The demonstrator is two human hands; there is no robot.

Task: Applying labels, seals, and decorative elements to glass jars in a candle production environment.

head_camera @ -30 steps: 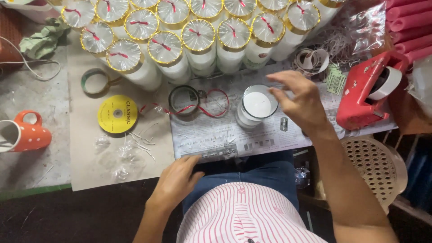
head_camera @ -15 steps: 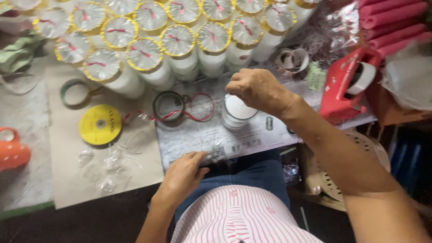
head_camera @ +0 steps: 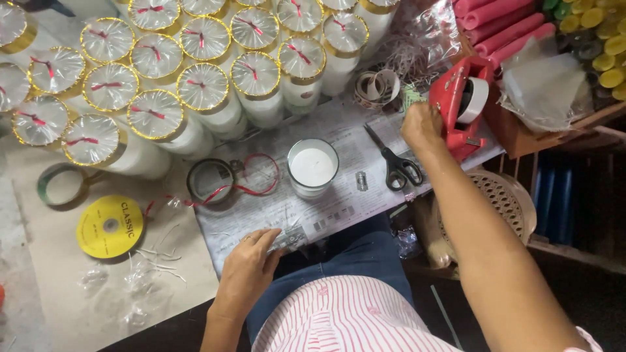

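We noted the right hand (head_camera: 422, 125), fingers curled, touching the red tape dispenser (head_camera: 458, 107) just right of it, the left hand (head_camera: 251, 267) resting loosely open at the near table edge.

You have one unwrapped candle (head_camera: 313, 167), one pair of scissors (head_camera: 396, 163), one red tape dispenser (head_camera: 464, 104), one yellow ribbon spool (head_camera: 109, 226), and sixteen wrapped candles (head_camera: 154, 116) in view.

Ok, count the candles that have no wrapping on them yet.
1: the uncovered white candle stands on the newspaper, between the red ribbon loop and the scissors. Others in view are wrapped; more may be hidden.
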